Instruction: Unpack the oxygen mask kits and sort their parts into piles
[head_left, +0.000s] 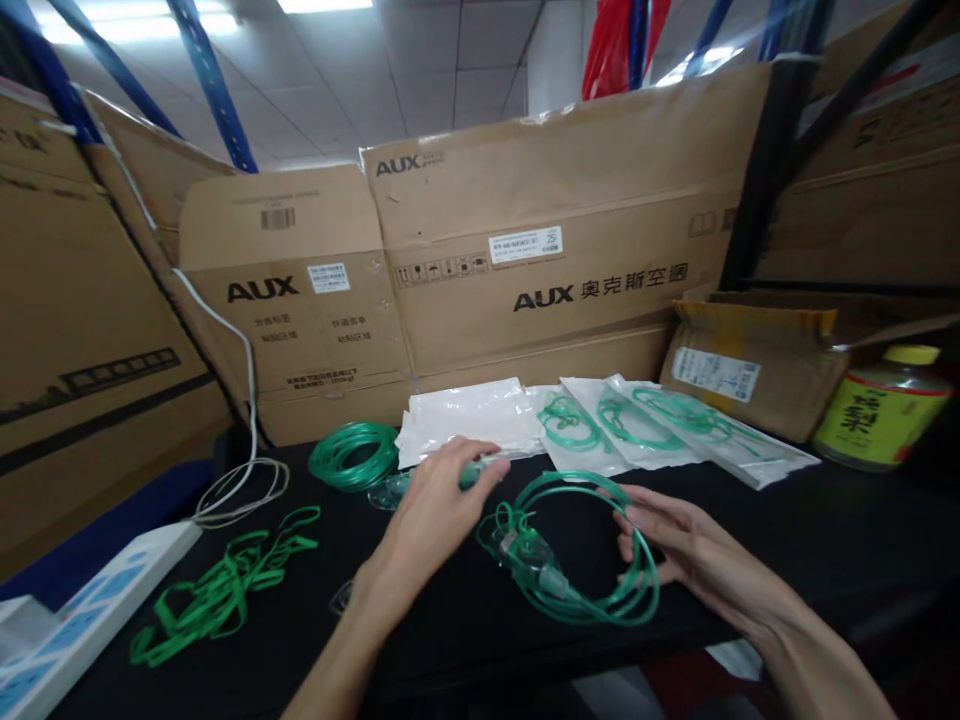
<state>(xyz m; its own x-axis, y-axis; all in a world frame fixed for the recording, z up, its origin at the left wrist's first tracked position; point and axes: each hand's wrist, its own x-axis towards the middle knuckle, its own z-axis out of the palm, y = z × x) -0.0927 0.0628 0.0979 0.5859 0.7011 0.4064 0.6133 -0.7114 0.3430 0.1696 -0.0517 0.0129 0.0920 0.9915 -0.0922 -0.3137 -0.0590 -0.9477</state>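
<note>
My right hand (679,535) curls its fingers round the right side of a coil of translucent green tubing (646,590). A clear plastic mask (534,558) with a green strap lies at the coil's left side. Left of it, my left hand (442,505) is closed, thumb toward the fingers, round a small translucent green plastic piece (472,473), mostly hidden. Behind that hand lies a clear plastic part (388,491), partly covered. Another clear piece (342,598) shows beside my left forearm.
Another green tubing coil (354,457) lies at the back left. Green elastic straps (225,585) and a power strip (97,615) lie left. White packets (472,415) and bagged tubing sets (637,420) line the back. A carton (750,355) and a jar (881,410) stand right.
</note>
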